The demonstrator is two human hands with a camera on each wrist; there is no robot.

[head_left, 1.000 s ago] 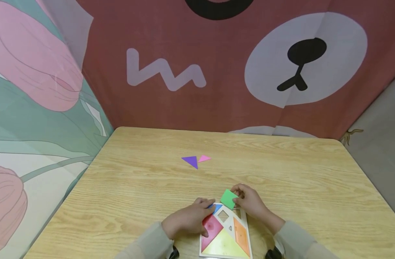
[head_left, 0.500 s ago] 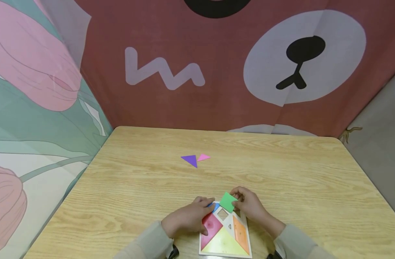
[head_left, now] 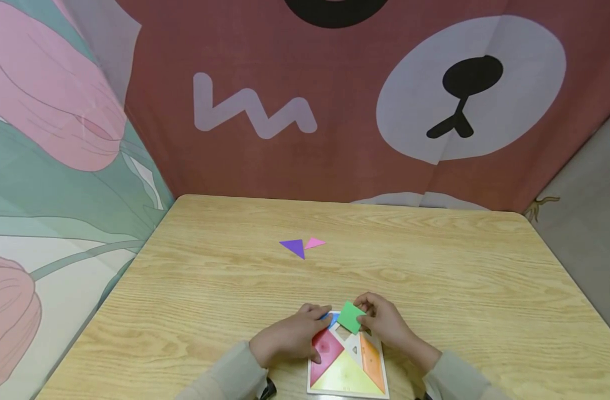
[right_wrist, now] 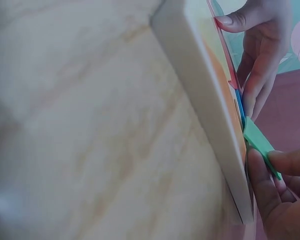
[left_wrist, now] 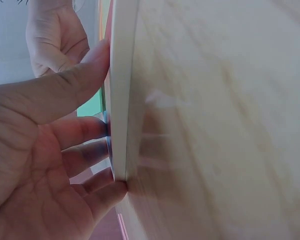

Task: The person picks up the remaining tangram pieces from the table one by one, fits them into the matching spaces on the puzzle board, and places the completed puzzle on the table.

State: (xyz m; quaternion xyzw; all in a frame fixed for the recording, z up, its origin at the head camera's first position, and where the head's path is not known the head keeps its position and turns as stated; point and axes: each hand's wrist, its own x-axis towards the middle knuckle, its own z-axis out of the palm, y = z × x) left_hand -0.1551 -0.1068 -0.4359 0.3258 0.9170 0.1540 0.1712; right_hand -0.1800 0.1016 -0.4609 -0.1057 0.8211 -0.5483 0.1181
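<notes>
My right hand [head_left: 384, 319] pinches a green square tangram piece [head_left: 351, 317] by its right corner. The piece is tilted over the upper part of a tangram board [head_left: 345, 392], partly covering a square hole there. In the right wrist view the green piece [right_wrist: 260, 145] sits between thumb and fingers, its lower edge right at the board's face. My left hand [head_left: 294, 336] rests on the board's left side, thumb on the red piece [head_left: 326, 349] and fingertips over the blue piece [head_left: 335, 319]. In the left wrist view the left hand's fingers [left_wrist: 85, 150] lie extended along the board's edge.
A yellow triangle [head_left: 347, 375] and an orange parallelogram [head_left: 371, 358] lie in the board. Farther back on the wooden table [head_left: 210, 266] lie a purple triangle [head_left: 295, 248] and a small pink triangle [head_left: 314, 243]. A patterned cloth [head_left: 335, 155] stands behind the table.
My right hand has brought the green square down and slightly left, from the board's far edge to over the square hole. The left hand has stayed in place.
</notes>
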